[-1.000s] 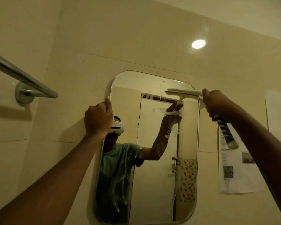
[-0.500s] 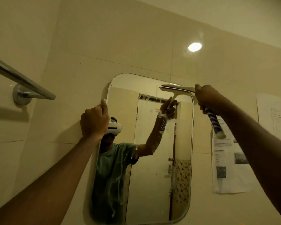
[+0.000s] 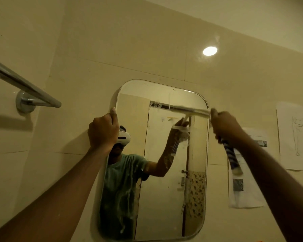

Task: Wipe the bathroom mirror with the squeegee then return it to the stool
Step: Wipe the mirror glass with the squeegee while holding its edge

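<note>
A tall mirror [image 3: 164, 198] with rounded corners hangs on the beige tiled wall, streaked with white foam on its lower left. My right hand [image 3: 224, 126] is shut on the squeegee [image 3: 191, 110], whose pale blade lies flat across the mirror's upper right part. Its blue-and-white striped handle [image 3: 232, 158] sticks out below my fist. My left hand [image 3: 102, 131] grips the mirror's left edge near the top, thumb up. The stool is out of view.
A chrome towel rail [image 3: 24, 88] juts from the wall at upper left. Paper sheets [image 3: 294, 137] are stuck to the wall right of the mirror. A bright light spot [image 3: 210, 51] reflects on the tile above.
The squeegee blade has slid down from the mirror's top edge to a little lower on the glass. My left hand stays on the mirror's edge.
</note>
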A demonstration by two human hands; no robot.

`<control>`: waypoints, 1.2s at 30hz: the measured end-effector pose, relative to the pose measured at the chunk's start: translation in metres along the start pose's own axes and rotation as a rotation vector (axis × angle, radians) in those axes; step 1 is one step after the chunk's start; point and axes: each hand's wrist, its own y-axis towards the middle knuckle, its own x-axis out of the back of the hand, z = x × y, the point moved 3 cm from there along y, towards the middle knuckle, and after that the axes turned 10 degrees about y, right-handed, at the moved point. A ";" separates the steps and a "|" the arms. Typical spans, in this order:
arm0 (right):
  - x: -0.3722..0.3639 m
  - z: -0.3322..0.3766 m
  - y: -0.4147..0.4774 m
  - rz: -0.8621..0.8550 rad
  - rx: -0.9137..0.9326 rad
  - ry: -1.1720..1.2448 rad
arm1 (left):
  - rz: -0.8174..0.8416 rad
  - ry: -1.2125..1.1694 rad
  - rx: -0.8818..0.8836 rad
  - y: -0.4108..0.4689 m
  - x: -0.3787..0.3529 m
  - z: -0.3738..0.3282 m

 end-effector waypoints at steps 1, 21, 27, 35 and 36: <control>0.004 0.010 0.012 -0.029 0.012 0.029 | -0.001 0.001 0.000 0.000 0.000 0.000; -0.004 -0.011 0.003 -0.024 0.004 0.066 | 0.051 0.057 -0.068 -0.009 0.002 0.006; -0.031 -0.057 -0.043 0.023 0.024 0.062 | 0.042 0.056 -0.061 -0.017 0.004 0.007; -0.013 -0.033 -0.022 -0.010 0.019 0.072 | 0.017 0.052 -0.065 -0.020 0.000 0.009; -0.009 -0.018 -0.004 -0.034 0.051 0.078 | 0.008 0.057 -0.065 -0.020 -0.001 0.009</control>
